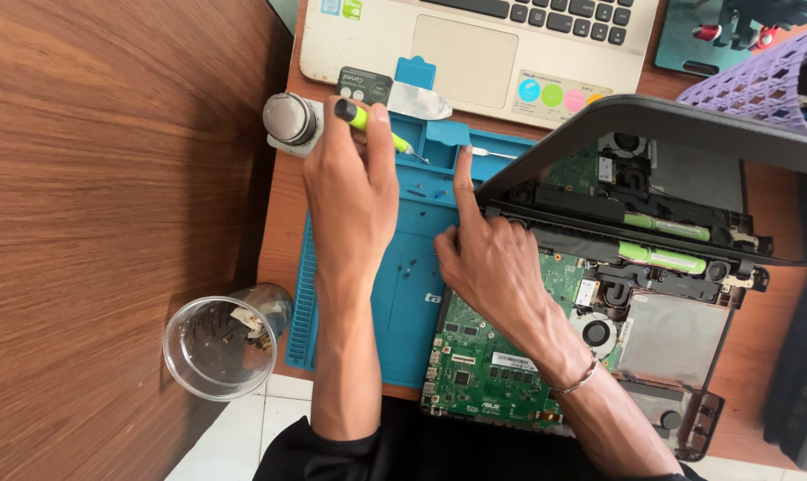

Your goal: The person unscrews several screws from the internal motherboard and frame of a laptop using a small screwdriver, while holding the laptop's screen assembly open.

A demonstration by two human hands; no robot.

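Left hand (350, 191) grip pinches a green screwdriver (374, 127) above the blue mat (394, 294); right hand (492, 263) grip spread, index finger extended beside the opened laptop (599, 303).

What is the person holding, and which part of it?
The left hand grips a small screwdriver by its lime-green handle. The right hand holds nothing; its forefinger points onto the blue silicone mat.

Brown wooden tabletop (283, 240), running from upper left to right edge. Directly on it: blue work mat (394, 294) at centre, closed pale laptop (475, 44) at the far side, clear plastic cup (221, 343) overhanging the near left corner, small metal-capped jar (289, 120) beside the mat's far corner, purple basket (760, 76) at far right.
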